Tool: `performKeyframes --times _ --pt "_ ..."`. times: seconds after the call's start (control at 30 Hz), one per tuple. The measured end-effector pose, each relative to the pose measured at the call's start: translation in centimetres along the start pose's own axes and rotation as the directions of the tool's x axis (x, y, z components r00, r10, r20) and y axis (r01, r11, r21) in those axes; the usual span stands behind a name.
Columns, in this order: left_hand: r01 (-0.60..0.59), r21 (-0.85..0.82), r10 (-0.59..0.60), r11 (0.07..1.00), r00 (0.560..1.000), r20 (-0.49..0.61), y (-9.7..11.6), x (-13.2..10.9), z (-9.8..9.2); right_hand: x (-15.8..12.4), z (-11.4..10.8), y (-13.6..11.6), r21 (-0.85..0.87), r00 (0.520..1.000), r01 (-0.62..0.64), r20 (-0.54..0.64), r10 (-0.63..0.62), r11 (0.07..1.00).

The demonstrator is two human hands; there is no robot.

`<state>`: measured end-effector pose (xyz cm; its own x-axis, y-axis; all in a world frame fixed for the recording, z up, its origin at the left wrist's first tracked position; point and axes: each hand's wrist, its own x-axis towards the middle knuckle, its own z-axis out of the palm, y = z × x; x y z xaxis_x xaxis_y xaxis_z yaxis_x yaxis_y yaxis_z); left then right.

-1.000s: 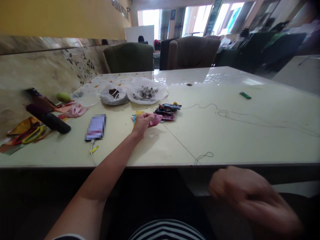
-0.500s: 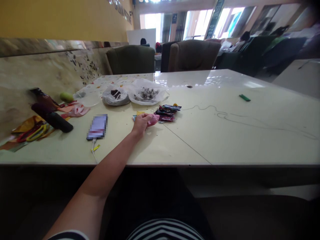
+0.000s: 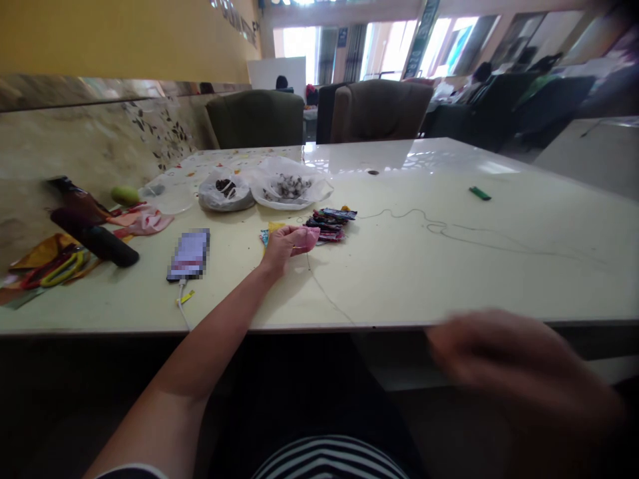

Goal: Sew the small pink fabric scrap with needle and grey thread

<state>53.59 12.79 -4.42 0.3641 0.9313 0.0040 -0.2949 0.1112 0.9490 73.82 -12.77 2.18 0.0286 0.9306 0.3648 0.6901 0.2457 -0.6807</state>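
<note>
My left hand (image 3: 280,246) rests on the cream table (image 3: 449,266) with its fingers closed on a small pink cloth piece (image 3: 305,237). A thin thread (image 3: 327,299) runs from that piece toward the table's front edge. Just beyond the hand lies a stack of coloured cloth pieces (image 3: 330,223). My right hand (image 3: 519,372) is low at the front right, below the table edge, and smeared by motion; its fingers cannot be made out.
A phone (image 3: 189,254) on a charging cable lies left of my hand. Two plastic bags (image 3: 259,188) with dark contents sit behind. Scissors (image 3: 54,269), a dark cylinder (image 3: 94,236) and wrappers lie far left. A long thread (image 3: 449,229) and a green lighter (image 3: 479,193) lie on the right.
My right hand left the view half a second ago and has come back at the lower right, blurred. The thread from the pink piece now runs to the table's front edge.
</note>
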Motion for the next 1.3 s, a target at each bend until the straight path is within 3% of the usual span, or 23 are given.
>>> performKeyframes --times 0.07,0.17,0.3,0.43,0.6,0.7,0.8,1.3 --pt "0.015 0.052 -0.017 0.999 0.999 0.042 0.1 -0.4 0.2 2.7 1.5 0.8 0.126 0.993 -0.116 0.001 0.117 0.985" --pt "0.034 0.132 -0.047 0.991 0.995 0.093 0.3 -0.8 0.6 7.4 5.0 2.6 0.416 0.936 -0.303 -0.043 0.351 0.858" --pt "0.059 0.151 -0.082 0.987 0.985 0.149 0.4 -1.2 1.0 12.0 9.4 4.7 0.552 0.922 -0.335 0.022 0.388 0.764" --pt "0.065 0.144 -0.088 0.987 0.983 0.159 0.3 -1.1 1.0 13.4 11.2 5.6 0.645 0.931 -0.299 0.035 0.364 0.703" --pt "0.082 0.144 -0.099 0.986 0.988 0.118 0.1 -0.8 0.7 13.5 11.4 6.4 0.553 0.944 -0.203 -0.108 0.312 0.808" --pt "0.079 0.158 -0.096 0.984 0.990 0.101 0.0 -0.7 0.6 13.5 11.5 6.6 0.410 0.949 -0.092 -0.241 0.205 0.907" --pt "0.084 0.157 -0.099 0.984 0.991 0.089 0.0 -0.8 0.8 13.2 11.6 6.5 0.242 0.959 -0.014 -0.272 0.082 0.970" --pt "0.086 0.150 -0.101 0.985 0.990 0.095 0.0 -0.9 1.1 13.0 11.9 6.8 0.182 0.958 0.021 -0.285 0.032 0.983"
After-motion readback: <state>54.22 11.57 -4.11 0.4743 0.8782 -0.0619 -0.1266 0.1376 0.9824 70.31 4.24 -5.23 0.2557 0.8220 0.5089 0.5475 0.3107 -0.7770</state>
